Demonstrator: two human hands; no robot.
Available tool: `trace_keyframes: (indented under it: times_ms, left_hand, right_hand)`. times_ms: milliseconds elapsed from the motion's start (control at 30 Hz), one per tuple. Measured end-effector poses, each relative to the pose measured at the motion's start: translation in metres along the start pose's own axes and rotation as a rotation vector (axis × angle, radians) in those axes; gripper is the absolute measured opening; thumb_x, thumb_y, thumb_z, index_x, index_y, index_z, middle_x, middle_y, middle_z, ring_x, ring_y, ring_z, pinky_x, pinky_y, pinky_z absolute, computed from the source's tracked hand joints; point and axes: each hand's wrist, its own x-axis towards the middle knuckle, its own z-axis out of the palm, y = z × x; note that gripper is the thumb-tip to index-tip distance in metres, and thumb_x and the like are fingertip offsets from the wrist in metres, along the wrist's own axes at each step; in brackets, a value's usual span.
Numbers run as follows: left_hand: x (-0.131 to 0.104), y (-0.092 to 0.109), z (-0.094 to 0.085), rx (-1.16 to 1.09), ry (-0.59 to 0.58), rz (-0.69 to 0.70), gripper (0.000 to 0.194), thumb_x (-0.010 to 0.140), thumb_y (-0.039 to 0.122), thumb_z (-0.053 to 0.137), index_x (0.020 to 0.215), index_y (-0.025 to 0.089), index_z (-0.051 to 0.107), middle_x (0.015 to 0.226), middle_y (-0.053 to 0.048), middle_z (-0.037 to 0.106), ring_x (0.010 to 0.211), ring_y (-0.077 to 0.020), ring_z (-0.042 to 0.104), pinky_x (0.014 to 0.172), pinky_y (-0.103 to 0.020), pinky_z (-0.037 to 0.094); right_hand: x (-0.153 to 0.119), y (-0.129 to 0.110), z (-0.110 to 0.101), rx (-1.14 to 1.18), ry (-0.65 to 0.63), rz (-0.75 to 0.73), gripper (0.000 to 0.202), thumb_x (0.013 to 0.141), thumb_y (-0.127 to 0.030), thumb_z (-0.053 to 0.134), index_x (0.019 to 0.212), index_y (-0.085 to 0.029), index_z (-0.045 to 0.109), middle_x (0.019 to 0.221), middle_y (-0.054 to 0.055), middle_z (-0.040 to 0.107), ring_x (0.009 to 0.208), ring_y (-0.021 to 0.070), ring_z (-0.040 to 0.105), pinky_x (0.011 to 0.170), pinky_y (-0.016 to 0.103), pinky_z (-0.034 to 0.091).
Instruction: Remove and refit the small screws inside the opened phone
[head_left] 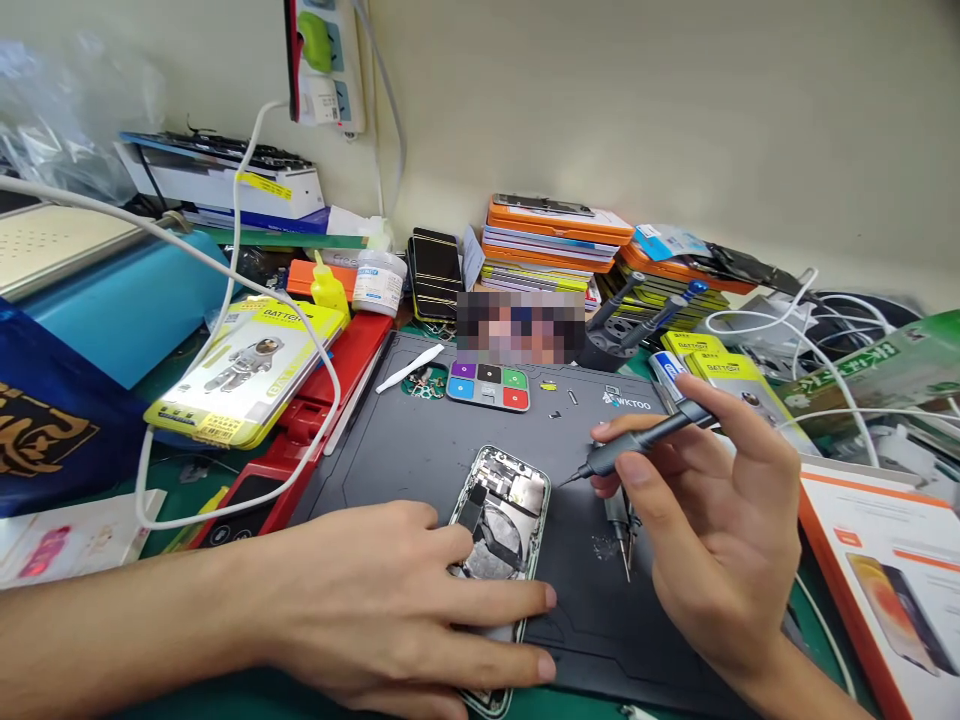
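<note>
Head view — hands (397,600) at opened phone (504,510); screwdriver (637,440) right

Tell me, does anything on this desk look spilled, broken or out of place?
Two things. Pale specks lie scattered on the dark mat, left of the tools, like stray debris. The phone under the left hand has its insides exposed, though I can't tell whether it's damaged.

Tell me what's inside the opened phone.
In the phone, a bright metal plate and a round silver area show. The left hand covers much of the lower half, hiding what lies there.
</note>
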Motion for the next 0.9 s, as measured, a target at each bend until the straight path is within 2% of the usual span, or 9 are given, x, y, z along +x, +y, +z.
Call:
trace_keyframes:
  times_ms: [200,400,633,900]
  left_hand:
    - [0.0007,0.0001,0.0049,0.039,0.000,-0.058,0.047,0.109,0.055,0.058,0.148,0.029,0.061,0.157,-0.003,0.062,0.081,-0.0193,0.066,0.053,-0.040,0.048]
    - [0.0028,-0.0002,0.0041,0.085,-0.046,-0.201,0.053,0.113,0.058,0.045,0.155,0.026,0.054,0.166,-0.002,0.055,0.089,-0.0237,0.070,0.059,-0.041,0.049]
    - [0.0033,0.0002,0.0046,0.087,-0.033,-0.341,0.052,0.112,0.057,0.049,0.155,0.026,0.055,0.169,0.000,0.052,0.097,-0.0265,0.074,0.066,-0.043,0.057]
    - [0.0054,-0.0079,0.0055,0.097,-0.007,-0.379,0.070,0.106,0.066,0.055,0.159,0.021,0.045,0.169,-0.009,0.051,0.110,-0.0300,0.077,0.070,-0.040,0.062]
  right_hand:
    - [-0.0026,-0.0008,-0.0004,-0.039,-0.004,-0.023,0.061,0.099,-0.013,0.069,0.155,-0.033,0.054,0.113,0.008,0.075,0.094,0.0252,0.075,0.060,0.036,0.067]
    - [-0.0032,-0.0024,0.0009,-0.014,-0.021,-0.046,0.064,0.099,-0.007,0.066,0.156,-0.032,0.052,0.114,0.008,0.074,0.096,0.0236,0.075,0.062,0.035,0.067]
    - [-0.0061,-0.0030,0.0004,-0.028,-0.040,-0.042,0.065,0.099,-0.006,0.066,0.157,-0.031,0.051,0.115,0.008,0.075,0.094,0.0224,0.076,0.064,0.034,0.068]
    - [-0.0085,-0.0058,0.0038,0.005,-0.065,-0.031,0.067,0.099,-0.007,0.067,0.157,-0.035,0.049,0.118,0.008,0.075,0.097,0.0216,0.076,0.064,0.032,0.067]
